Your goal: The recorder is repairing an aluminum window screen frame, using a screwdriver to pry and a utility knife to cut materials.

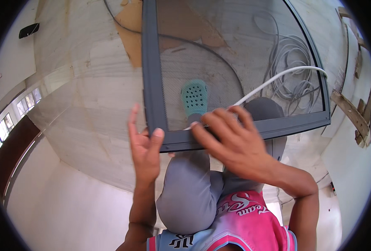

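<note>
A dark grey screen frame (pixel 151 71) with fine mesh (pixel 223 67) stretched across it rests over my knees. Its near left corner lies in my left hand (pixel 147 150), thumb on top and some fingers hidden beneath. Along the near bar, my right hand (pixel 235 140) bends over a white flexible cord (pixel 283 72), fingertips pressed down where mesh meets frame. From under those fingers the cord arches right across the mesh and over the right bar. A short stretch of it shows at my fingertips; the rest there is covered by my hand.
Through the mesh I see a green clog (pixel 195 95) on my foot, a coiled grey cable (pixel 292 62) and brown cardboard (pixel 129 31) on the floor. Wooden pieces (pixel 350 111) lie at the right by the wall. A black object (pixel 29 30) is at the far left.
</note>
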